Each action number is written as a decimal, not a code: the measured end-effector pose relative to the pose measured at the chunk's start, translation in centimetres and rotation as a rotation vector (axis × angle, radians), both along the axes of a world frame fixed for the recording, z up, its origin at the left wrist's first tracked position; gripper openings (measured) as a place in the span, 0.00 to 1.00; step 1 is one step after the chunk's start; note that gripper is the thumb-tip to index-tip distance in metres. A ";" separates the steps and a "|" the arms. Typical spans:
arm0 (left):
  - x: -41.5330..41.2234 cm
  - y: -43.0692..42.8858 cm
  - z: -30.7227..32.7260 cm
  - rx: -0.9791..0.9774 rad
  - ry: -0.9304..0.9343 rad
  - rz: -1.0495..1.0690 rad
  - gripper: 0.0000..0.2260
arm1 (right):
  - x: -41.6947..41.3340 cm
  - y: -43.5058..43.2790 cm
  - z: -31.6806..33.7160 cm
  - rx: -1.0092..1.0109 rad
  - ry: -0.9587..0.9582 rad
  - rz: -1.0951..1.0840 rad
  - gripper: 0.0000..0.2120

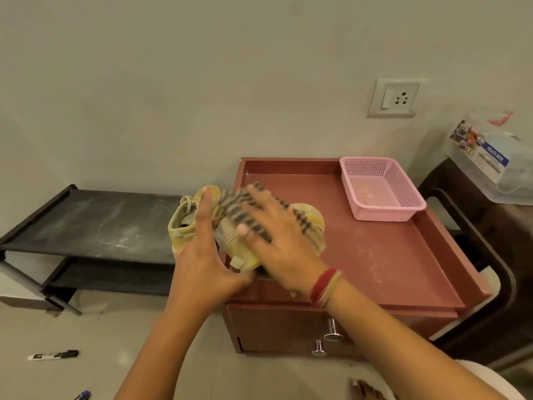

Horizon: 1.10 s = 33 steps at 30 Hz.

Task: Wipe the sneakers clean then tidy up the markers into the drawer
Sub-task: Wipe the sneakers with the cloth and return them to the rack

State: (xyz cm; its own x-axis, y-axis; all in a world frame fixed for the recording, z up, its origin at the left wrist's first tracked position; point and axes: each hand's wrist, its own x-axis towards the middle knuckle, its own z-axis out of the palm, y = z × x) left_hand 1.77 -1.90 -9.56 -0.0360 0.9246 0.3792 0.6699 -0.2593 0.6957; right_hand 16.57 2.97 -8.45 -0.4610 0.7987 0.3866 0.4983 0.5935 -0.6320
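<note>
Watching remotely through the head camera, I see a pair of pale yellow fabric sneakers (184,223) with cream laces, bunched together at the 9 o'clock edge of a reddish-brown wooden counter (389,255) with a raised rim. The left hand (202,255) braces them. Its grip is loose, with fingers straight along the near shoe and the thumb spread toward a heel. The right hand (271,235) lies flat, fingers splayed, pressing a soft grey-and-cream striped cloth (239,203) onto the far shoe, so that grip is unclenched too. The cloth is blurred.

I judge the sneakers light and pliable, with uppers likely to cave under pressure, so the firmer heel or sole is the better hold. Below the counter, at 6 o'clock, is the closed drawer (282,327) with shiny metal knobs (331,332). On the pale floor (115,327) at 8 o'clock lies a black-and-white marker (53,355), and a blue-tipped marker (82,395) pokes in at 7 o'clock. Both look slim, hard and prone to roll. A pink perforated plastic basket (380,189) stands at the counter's 1 o'clock corner. A dusty black shoe rack (95,223) sits at 9 o'clock.
</note>
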 end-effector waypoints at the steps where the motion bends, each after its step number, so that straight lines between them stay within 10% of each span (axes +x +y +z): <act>1: -0.2 0.0 -0.1 0.003 0.017 -0.002 0.57 | -0.4 -0.1 -0.7 0.029 -0.098 0.026 0.21; 7: -0.7 0.0 -0.4 -0.069 0.004 0.024 0.58 | 3.2 3.7 -5.3 -0.126 -0.023 -0.274 0.40; 16: -0.3 0.2 0.0 -0.088 0.031 0.098 0.50 | 8.2 6.3 -6.6 -0.759 0.511 -0.425 0.21; 21: -0.6 1.0 -0.4 -0.129 0.013 0.147 0.45 | 9.7 5.7 -1.6 -0.418 0.741 -0.553 0.12; 33: 1.5 2.0 2.3 0.004 0.098 -0.120 0.41 | 8.9 3.2 0.3 -0.266 0.202 0.008 0.18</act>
